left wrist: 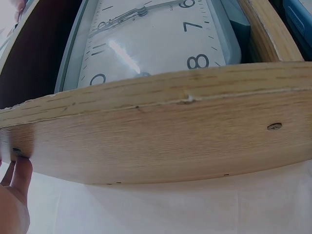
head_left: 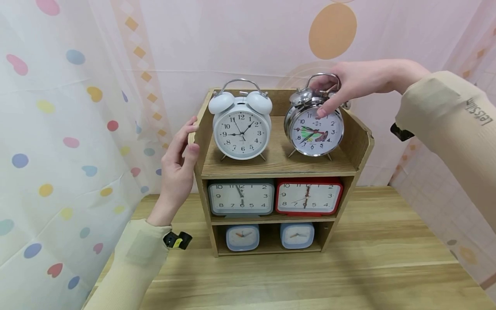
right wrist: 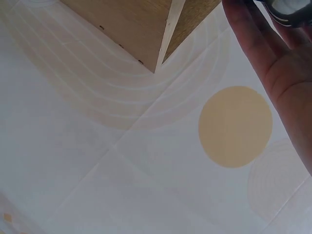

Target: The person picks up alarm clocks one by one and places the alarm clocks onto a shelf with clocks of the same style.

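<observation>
In the head view my right hand [head_left: 348, 82] grips the top of a silver twin-bell alarm clock [head_left: 317, 131], its thumb on the front and its fingers behind, by the handle. The clock stands on the top shelf, turned slightly. In the right wrist view only part of the hand [right wrist: 287, 73] and a dark, shiny bit of the clock [right wrist: 290, 12] show. My left hand [head_left: 176, 172] rests with extended fingers against the outer left side of the wooden shelf unit [head_left: 279, 175]. A white twin-bell alarm clock [head_left: 242, 133] stands on the top shelf's left.
The middle shelf holds a grey rectangular clock [head_left: 241, 198] and a red one [head_left: 308, 197], side by side. Two small blue clocks [head_left: 242, 237] sit on the bottom shelf. The unit stands on a wooden table [head_left: 279, 282] against a patterned curtain [head_left: 232, 43].
</observation>
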A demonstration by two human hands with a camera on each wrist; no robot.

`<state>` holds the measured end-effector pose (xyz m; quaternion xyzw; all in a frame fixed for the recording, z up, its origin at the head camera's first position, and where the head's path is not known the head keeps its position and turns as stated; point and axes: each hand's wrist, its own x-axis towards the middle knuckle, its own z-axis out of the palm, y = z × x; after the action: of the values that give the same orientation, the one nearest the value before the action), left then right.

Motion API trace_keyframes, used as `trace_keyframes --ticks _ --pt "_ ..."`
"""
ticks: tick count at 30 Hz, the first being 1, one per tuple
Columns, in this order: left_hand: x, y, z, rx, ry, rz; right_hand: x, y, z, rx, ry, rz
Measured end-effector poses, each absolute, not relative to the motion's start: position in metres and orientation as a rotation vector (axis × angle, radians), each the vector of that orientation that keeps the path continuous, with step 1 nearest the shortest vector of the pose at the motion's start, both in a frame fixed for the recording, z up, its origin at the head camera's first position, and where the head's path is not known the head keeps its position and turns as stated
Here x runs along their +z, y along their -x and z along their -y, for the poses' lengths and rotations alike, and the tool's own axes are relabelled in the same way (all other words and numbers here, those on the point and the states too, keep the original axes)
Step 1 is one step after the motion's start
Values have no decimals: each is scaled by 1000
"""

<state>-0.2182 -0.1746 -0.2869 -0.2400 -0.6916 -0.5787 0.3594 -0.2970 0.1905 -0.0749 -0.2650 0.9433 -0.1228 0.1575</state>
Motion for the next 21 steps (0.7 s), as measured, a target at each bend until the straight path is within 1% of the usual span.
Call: trace_keyframes --ticks 11,17,21 --pt "-288 219 176 -1484 604 1798 -71 298 -195 -444 785 -2679" --pt "-286 215 177 -1503 595 1845 -68 291 -203 -474 765 -2743" --pt "-279 212 180 -1436 580 1935 -67 283 -209 -496 732 -2828"
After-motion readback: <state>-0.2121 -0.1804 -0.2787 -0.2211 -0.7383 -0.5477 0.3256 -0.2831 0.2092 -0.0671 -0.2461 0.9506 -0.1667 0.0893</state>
